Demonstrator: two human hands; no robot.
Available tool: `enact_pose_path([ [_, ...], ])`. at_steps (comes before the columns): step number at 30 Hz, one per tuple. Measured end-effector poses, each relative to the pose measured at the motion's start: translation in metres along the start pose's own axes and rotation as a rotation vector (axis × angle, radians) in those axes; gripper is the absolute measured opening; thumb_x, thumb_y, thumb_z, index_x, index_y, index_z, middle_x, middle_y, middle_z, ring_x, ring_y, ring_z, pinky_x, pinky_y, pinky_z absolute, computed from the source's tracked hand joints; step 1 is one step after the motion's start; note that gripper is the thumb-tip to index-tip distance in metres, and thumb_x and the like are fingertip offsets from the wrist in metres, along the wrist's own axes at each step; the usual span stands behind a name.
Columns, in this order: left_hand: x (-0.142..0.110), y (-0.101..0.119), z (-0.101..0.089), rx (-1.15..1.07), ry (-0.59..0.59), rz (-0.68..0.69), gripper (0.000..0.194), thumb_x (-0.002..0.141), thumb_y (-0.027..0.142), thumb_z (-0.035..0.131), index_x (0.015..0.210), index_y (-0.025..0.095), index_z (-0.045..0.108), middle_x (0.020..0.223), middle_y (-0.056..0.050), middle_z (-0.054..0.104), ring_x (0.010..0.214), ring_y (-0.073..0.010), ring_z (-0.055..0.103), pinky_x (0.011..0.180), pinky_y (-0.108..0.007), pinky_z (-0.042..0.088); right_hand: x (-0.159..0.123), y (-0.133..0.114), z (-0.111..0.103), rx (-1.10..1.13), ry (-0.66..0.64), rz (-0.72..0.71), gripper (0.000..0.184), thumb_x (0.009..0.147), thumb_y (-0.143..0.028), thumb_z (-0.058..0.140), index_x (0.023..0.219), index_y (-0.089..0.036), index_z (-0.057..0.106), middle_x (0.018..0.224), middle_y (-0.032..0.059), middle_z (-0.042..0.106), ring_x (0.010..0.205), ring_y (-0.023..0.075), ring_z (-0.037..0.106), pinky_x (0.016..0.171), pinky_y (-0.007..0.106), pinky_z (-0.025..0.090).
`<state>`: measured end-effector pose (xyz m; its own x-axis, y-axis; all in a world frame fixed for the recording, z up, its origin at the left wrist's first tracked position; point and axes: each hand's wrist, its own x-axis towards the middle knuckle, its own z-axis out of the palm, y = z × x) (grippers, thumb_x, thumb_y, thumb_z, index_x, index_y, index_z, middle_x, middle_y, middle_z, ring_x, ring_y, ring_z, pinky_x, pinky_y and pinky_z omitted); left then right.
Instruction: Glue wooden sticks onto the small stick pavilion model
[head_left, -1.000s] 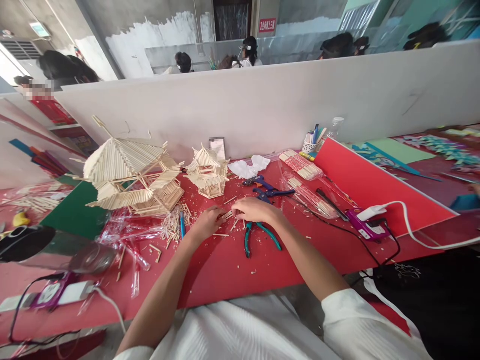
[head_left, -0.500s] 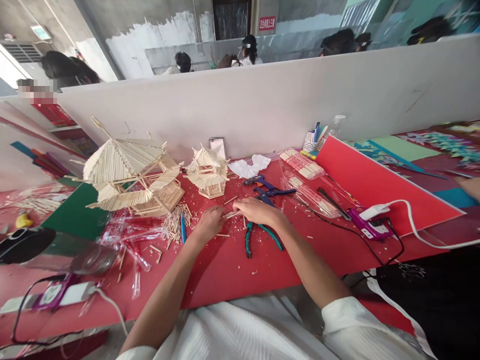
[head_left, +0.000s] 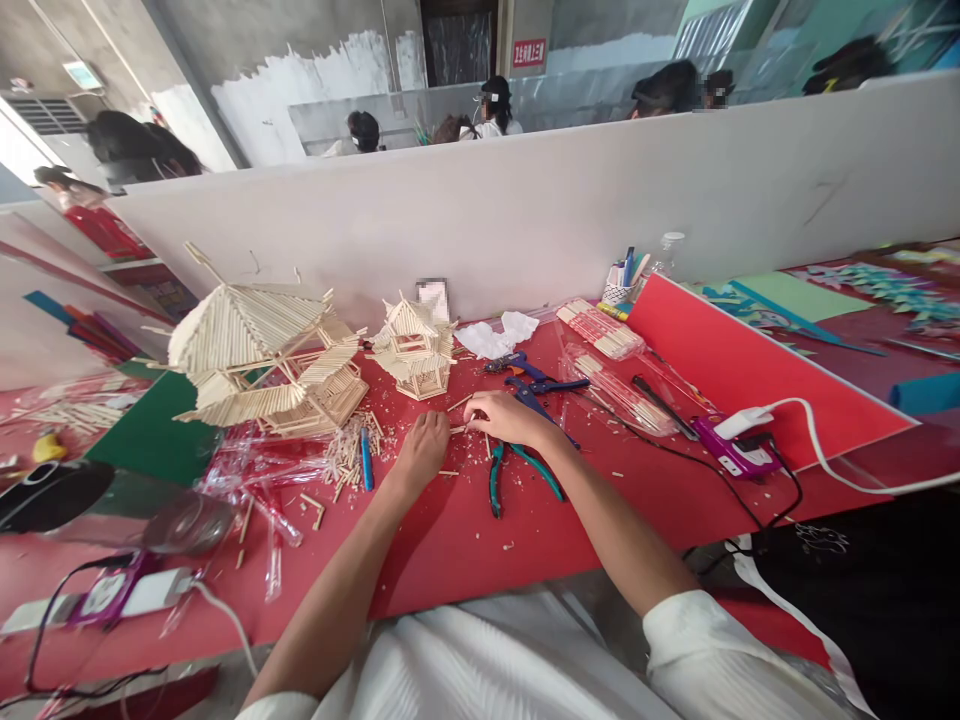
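Observation:
My left hand (head_left: 424, 445) is closed, low over the red table, its fingers curled toward a short wooden stick (head_left: 457, 430) between the hands. My right hand (head_left: 501, 415) pinches at the other end of that stick. Just beneath my right hand lie green-handled pliers (head_left: 495, 480), spread apart. Behind the hands stands a small pavilion model made of sticks (head_left: 416, 345), and a larger stick pavilion (head_left: 262, 350) is to its left. A blue pen (head_left: 366, 458) lies left of my left hand, beside a heap of short stick pieces (head_left: 349, 450).
A blue glue gun (head_left: 517, 364) and blue cutters (head_left: 536, 392) lie behind my right hand. Packs of sticks (head_left: 600, 330) and a purple power strip (head_left: 735, 450) with cables are on the right. A large bottle (head_left: 120, 505) lies at left. A white partition (head_left: 525, 210) borders the back.
My left hand has turned and drawn its fingers more upright beside the stick. My right hand stays nearly in place. The view has shifted slightly.

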<state>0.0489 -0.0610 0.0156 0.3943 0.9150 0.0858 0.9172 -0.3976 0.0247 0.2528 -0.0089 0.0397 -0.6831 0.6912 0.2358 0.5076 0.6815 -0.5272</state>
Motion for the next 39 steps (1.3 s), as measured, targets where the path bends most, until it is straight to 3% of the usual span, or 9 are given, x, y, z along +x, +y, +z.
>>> enact_pose_path([
  [4,-0.002,-0.002,0.0,-0.055,0.01,-0.004,0.034,0.087,-0.003,0.04,0.107,0.012,0.063,0.102,-0.015,0.066,0.097,-0.0272,0.062,0.092,-0.037,0.047,0.0,0.003,-0.002,0.022,0.035,0.025,0.009,0.096,-0.02,0.062,0.09,-0.018,0.07,0.095,0.0056,0.073,0.088,0.0176,0.065,0.079,0.025,0.042],
  [9,-0.003,-0.004,-0.002,-0.039,0.001,-0.004,0.035,0.085,-0.003,0.041,0.107,0.014,0.062,0.105,-0.015,0.066,0.104,-0.0274,0.061,0.096,-0.038,0.048,-0.001,0.008,-0.001,0.011,0.057,0.098,0.018,0.101,-0.019,0.051,0.104,-0.019,0.068,0.082,0.0033,0.073,0.071,0.0152,0.063,0.068,0.023,0.038],
  [16,-0.005,-0.004,-0.004,-0.059,0.001,0.032,0.041,0.084,-0.003,0.037,0.113,0.014,0.061,0.104,-0.013,0.066,0.099,-0.0257,0.061,0.093,-0.037,0.048,0.002,0.01,0.012,0.011,0.058,0.064,0.024,0.098,-0.015,0.055,0.115,-0.023,0.07,0.105,0.0072,0.077,0.097,0.0208,0.071,0.082,0.027,0.046],
  [24,-0.002,-0.004,-0.008,-0.081,-0.019,0.013,0.028,0.094,0.007,0.041,0.103,0.015,0.067,0.099,-0.014,0.068,0.092,-0.0261,0.064,0.084,-0.033,0.047,0.003,0.013,0.017,0.012,0.074,0.02,0.026,0.094,-0.013,0.061,0.114,-0.025,0.073,0.106,0.0059,0.078,0.098,0.0226,0.072,0.085,0.029,0.048],
  [29,-0.001,-0.005,-0.007,-0.079,-0.007,0.001,0.03,0.091,0.006,0.042,0.097,0.016,0.07,0.096,-0.017,0.069,0.091,-0.0282,0.065,0.081,-0.034,0.047,0.003,0.012,0.014,0.018,0.074,0.027,0.024,0.095,-0.015,0.059,0.113,-0.023,0.073,0.106,0.0072,0.078,0.096,0.0224,0.072,0.081,0.028,0.048],
  [32,0.0,-0.013,-0.001,-0.189,0.035,-0.046,0.026,0.09,0.01,0.047,0.096,0.017,0.071,0.094,-0.015,0.071,0.088,-0.0275,0.065,0.078,-0.034,0.046,0.002,0.011,0.01,0.035,0.102,0.066,0.023,0.095,-0.016,0.058,0.112,-0.021,0.073,0.099,0.0066,0.078,0.087,0.0206,0.072,0.076,0.027,0.047],
  [36,0.006,-0.024,0.005,-0.502,0.128,-0.157,0.019,0.092,0.025,0.055,0.09,0.019,0.072,0.081,-0.007,0.071,0.073,-0.0205,0.063,0.068,-0.029,0.042,0.003,0.01,0.007,0.104,0.183,0.111,0.021,0.093,-0.016,0.06,0.109,-0.02,0.073,0.098,0.0067,0.078,0.087,0.0196,0.071,0.078,0.028,0.048],
  [39,0.011,-0.027,0.006,-0.787,0.197,-0.17,0.028,0.091,0.04,0.057,0.081,0.017,0.069,0.072,-0.002,0.066,0.065,-0.0147,0.056,0.063,-0.025,0.039,0.005,0.008,0.011,0.263,0.182,0.116,0.019,0.092,-0.019,0.063,0.107,-0.019,0.073,0.094,0.006,0.078,0.083,0.0189,0.072,0.077,0.027,0.051],
])
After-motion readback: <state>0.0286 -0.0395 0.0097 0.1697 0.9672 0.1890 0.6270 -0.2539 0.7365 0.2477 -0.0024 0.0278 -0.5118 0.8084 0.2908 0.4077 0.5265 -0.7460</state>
